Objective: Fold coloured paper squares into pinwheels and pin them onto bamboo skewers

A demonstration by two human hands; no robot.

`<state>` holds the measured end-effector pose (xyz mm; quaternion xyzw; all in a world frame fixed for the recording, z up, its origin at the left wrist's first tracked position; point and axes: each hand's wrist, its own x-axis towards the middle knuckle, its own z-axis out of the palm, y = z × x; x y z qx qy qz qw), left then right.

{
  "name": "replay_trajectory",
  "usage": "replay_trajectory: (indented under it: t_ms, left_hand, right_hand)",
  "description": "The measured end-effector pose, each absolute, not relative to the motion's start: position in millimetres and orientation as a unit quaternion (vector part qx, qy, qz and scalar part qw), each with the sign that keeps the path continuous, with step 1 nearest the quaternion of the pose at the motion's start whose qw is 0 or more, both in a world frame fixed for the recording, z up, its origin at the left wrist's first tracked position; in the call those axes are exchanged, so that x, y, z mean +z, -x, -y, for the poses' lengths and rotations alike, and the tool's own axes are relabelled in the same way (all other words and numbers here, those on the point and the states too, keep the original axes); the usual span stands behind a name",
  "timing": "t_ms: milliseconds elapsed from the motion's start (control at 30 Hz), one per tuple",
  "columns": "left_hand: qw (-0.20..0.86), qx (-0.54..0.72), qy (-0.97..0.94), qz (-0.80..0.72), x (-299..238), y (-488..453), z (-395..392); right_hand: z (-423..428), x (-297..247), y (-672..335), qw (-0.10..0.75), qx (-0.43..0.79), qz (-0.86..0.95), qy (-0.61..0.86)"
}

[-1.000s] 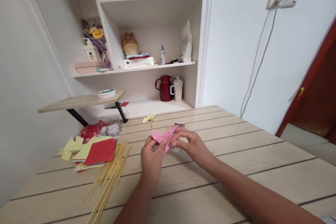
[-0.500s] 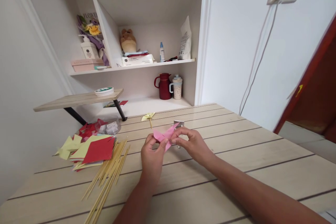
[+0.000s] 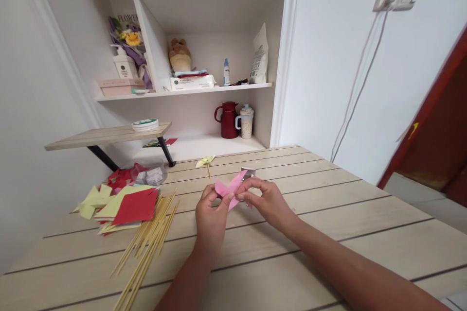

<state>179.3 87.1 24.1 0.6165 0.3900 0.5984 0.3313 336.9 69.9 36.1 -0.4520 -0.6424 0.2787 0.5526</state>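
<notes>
A pink paper pinwheel [image 3: 230, 187] is held above the middle of the table, its folded blades pointing outward. My left hand [image 3: 212, 211] pinches it from the left, thumb near its centre. From the right, my right hand [image 3: 263, 198] grips it with thumb and forefinger close to the centre. Whether a pin is between those fingertips cannot be made out. Just behind the right fingers lies a small grey and white item [image 3: 248, 172], partly hidden. Farther back, a pale yellow pinwheel on a stick [image 3: 206, 161] lies on the table.
Several thin wooden sticks [image 3: 146, 248] lie on the left of the slatted table [image 3: 328, 223]. Beside them are red paper squares [image 3: 134, 206], yellow paper [image 3: 91, 201] and a clear plastic box [image 3: 155, 175]. Behind are a raised wooden stand [image 3: 109, 135] and a red jug [image 3: 229, 120].
Both hands stay almost in place on the pink pinwheel, whose blades have tilted slightly. The camera view has shifted a little.
</notes>
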Motion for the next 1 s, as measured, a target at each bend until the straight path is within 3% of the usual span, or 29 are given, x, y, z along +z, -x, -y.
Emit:
replay_trajectory:
  t_ms: [433, 633, 1000]
  left_hand:
    - [0.265, 0.627, -0.629, -0.376, 19, -182, -88]
    - [0.231, 0.626, -0.640, -0.380, 13, -181, -92]
    - [0.181, 0.626, -0.662, -0.371, 11, -180, -92]
  right_hand:
    - [-67, 38, -331, 0.560, 0.266, 0.622, 0.479]
    - [-70, 33, -329, 0.632, 0.292, 0.584, 0.419]
    - [-72, 28, -330, 0.621, 0.308, 0.589, 0.416]
